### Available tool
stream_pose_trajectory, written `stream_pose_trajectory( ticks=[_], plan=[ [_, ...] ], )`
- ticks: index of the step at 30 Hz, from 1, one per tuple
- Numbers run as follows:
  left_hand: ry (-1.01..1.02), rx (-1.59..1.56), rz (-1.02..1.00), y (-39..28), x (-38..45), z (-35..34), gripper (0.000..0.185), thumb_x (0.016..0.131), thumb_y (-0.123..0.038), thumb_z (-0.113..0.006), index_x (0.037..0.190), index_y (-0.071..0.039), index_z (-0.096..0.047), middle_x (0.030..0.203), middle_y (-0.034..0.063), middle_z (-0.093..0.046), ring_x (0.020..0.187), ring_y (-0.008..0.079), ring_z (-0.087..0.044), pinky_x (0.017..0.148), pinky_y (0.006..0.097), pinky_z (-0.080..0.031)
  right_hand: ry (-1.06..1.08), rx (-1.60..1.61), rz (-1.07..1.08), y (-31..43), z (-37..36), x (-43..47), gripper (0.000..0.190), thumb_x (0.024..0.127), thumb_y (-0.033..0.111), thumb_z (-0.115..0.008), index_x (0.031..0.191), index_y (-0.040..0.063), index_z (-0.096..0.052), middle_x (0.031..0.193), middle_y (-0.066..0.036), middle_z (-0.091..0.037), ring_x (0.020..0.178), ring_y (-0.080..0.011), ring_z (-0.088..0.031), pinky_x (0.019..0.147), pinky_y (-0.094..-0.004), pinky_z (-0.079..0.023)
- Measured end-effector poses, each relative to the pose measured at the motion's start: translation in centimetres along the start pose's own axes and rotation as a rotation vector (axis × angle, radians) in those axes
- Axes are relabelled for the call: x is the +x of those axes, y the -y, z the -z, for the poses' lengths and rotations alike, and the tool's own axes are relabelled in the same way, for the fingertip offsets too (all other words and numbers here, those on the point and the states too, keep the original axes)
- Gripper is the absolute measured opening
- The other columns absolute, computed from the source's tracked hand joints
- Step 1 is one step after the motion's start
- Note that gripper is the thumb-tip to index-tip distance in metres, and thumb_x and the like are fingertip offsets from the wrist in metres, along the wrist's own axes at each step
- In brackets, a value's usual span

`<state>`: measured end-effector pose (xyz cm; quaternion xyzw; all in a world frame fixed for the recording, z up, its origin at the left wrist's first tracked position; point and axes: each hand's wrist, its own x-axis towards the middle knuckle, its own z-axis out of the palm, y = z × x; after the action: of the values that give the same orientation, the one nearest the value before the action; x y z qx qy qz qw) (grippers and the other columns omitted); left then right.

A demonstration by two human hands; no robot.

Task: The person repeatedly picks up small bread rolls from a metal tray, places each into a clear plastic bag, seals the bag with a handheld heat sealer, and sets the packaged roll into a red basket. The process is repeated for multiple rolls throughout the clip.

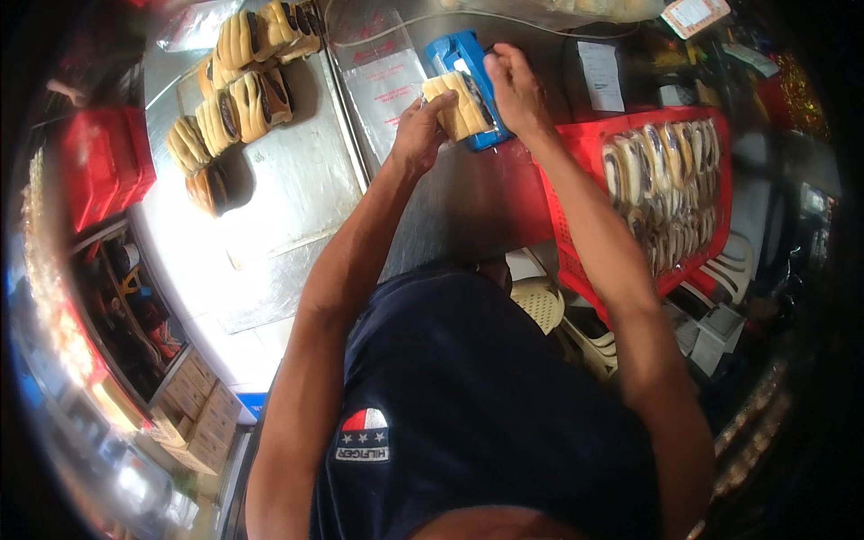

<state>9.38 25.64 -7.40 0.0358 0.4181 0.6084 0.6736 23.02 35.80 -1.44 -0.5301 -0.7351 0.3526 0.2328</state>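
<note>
My left hand [422, 131] holds a bread piece with dark filling [459, 104], its thumb on top, in front of a blue impulse bag sealer [491, 128]. Beyond the sealer's right side, my right hand [518, 88] is raised with its fingers apart and nothing seen in it. Clear printed plastic bags [388, 101] lie flat just left of the bread. Whether the held bread is fully inside a bag I cannot tell. Several unwrapped filled breads [246, 104] stand in rows on a metal tray [297, 182] at the left.
A red plastic basket [628, 121] packed with wrapped filled breads [665, 175] stands at the right, beside my right forearm. A cable [432, 17] crosses the steel table behind the sealer. A written paper slip [601, 75] lies behind the basket. Red crates [101, 165] stand at the far left.
</note>
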Motion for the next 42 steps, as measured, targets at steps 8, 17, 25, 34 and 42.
stream_pose_trajectory(
  ticks=[8,17,25,34,42],
  plan=[
    [0.068,-0.141,-0.135,0.5,-5.1,-0.4,0.042,0.098,-0.015,-0.066,0.135,-0.002,-0.05,0.118,0.0109,-0.066,0.112,0.0252,-0.065,0.094,0.042,-0.056,-0.047,0.027,0.221,7.8,7.7,-8.7,0.05,0.088,0.013,-0.076,0.132,0.0,-0.055,0.122,-0.015,-0.066,0.111,-0.0238,-0.065,0.098,-0.0354,-0.051],
    [0.333,0.167,-0.153,0.3,-15.4,-7.0,0.053,0.097,-0.011,-0.07,0.142,-0.002,-0.045,0.132,0.011,-0.06,0.119,0.0194,-0.061,0.1,0.0338,-0.051,-0.052,-0.071,0.269,7.3,6.6,-17.7,0.1,0.067,0.009,-0.086,0.151,0.001,-0.034,0.141,-0.026,-0.05,0.132,-0.0439,-0.049,0.111,-0.0489,-0.041],
    [0.747,0.232,-0.093,2.1,-18.1,-13.7,0.054,0.092,-0.007,-0.075,0.139,-0.003,-0.048,0.13,0.0085,-0.061,0.123,0.0193,-0.058,0.107,0.0375,-0.047,0.025,0.355,-0.072,4.4,19.6,-20.7,0.087,0.073,0.025,-0.086,0.146,0.0,-0.045,0.128,-0.014,-0.062,0.119,-0.0224,-0.06,0.103,-0.0362,-0.048],
    [0.514,0.531,-0.149,2.3,-16.2,-6.8,0.038,0.093,-0.008,-0.075,0.127,-0.003,-0.057,0.127,0.0072,-0.063,0.12,0.0197,-0.06,0.103,0.0369,-0.05,0.042,0.002,-0.374,-9.2,26.8,-21.1,0.065,0.1,0.04,-0.063,0.149,0.001,-0.048,0.142,-0.012,-0.059,0.127,-0.0215,-0.054,0.112,-0.0322,-0.037],
    [-0.744,1.524,-1.176,-7.8,-16.3,15.0,0.073,0.071,-0.008,-0.088,0.134,-0.002,-0.05,0.134,0.02,-0.055,0.127,0.0397,-0.052,0.109,0.0463,-0.042,-0.076,-0.412,-0.211,-16.4,26.9,-23.4,0.057,0.107,0.037,-0.051,0.15,0.001,-0.047,0.146,-0.016,-0.055,0.133,-0.0268,-0.052,0.113,-0.0368,-0.037]
  ],
)
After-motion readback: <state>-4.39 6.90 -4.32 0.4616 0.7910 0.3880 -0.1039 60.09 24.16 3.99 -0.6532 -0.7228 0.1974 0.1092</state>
